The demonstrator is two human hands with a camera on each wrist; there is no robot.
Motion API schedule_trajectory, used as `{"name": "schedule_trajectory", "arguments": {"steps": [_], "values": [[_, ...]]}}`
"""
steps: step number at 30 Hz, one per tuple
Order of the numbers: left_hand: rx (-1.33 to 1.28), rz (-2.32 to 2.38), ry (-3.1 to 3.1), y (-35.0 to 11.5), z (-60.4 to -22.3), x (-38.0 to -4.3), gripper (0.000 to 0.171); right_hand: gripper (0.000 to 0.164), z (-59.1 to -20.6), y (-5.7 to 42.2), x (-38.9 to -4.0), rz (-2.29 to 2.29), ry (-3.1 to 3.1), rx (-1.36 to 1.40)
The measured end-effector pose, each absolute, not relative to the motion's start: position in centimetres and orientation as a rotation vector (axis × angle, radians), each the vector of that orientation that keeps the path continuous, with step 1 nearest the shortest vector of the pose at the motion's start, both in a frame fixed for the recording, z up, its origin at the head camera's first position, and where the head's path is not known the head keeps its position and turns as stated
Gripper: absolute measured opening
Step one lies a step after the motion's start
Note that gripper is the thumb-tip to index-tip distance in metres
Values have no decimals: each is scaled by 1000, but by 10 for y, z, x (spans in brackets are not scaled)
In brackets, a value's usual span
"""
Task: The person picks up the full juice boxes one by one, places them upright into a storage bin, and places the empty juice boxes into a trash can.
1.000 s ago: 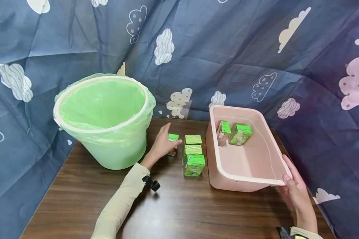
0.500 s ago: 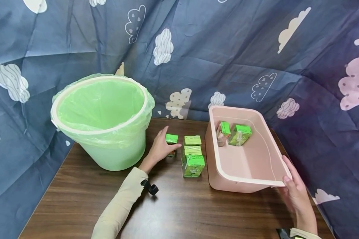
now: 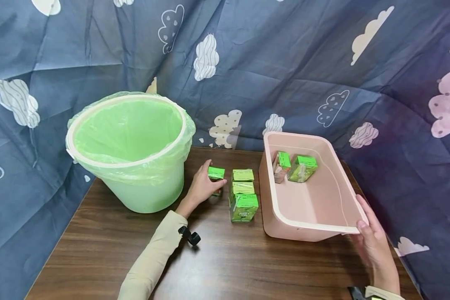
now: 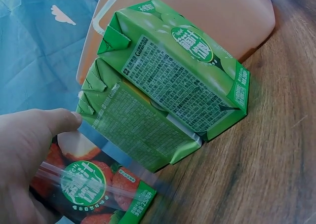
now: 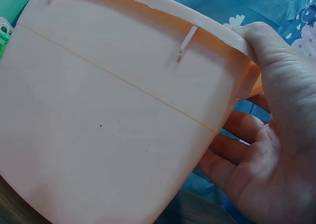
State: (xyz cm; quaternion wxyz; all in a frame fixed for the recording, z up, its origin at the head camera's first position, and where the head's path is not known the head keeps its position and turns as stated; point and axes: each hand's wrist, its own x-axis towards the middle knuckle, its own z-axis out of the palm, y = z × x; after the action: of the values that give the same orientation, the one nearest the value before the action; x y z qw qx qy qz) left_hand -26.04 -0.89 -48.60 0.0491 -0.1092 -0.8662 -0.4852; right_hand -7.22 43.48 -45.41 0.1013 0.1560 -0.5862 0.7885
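Observation:
My left hand (image 3: 201,186) grips a small strawberry juice carton (image 3: 215,176) that stands on the wooden table between the bin and a short row of green cartons (image 3: 242,195). In the left wrist view the thumb (image 4: 34,130) lies on the strawberry carton (image 4: 94,189), right beside two green cartons (image 4: 168,100). My right hand (image 3: 371,241) holds the near right corner of the pink tub (image 3: 322,227), thumb on its rim (image 5: 276,61), fingers under the lip. Two cartons (image 3: 294,166) lie at the tub's far end.
A large bin with a green liner (image 3: 129,146) stands at the left of the table (image 3: 225,258). A dark blue cloud-print cloth (image 3: 285,62) hangs behind and on both sides. The tub's pink wall (image 5: 113,130) fills the right wrist view.
The left hand has closed a little more round the strawberry carton and drawn it slightly nearer. The right hand stays on the tub's corner.

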Motion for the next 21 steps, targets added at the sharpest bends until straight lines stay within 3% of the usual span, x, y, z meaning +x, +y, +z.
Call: {"name": "schedule_trajectory", "arguments": {"steps": [21], "values": [[-307, -1572, -2550, -11, -486, -262, 85, 60, -456, 437, -71, 2291, -1768, 472]]}}
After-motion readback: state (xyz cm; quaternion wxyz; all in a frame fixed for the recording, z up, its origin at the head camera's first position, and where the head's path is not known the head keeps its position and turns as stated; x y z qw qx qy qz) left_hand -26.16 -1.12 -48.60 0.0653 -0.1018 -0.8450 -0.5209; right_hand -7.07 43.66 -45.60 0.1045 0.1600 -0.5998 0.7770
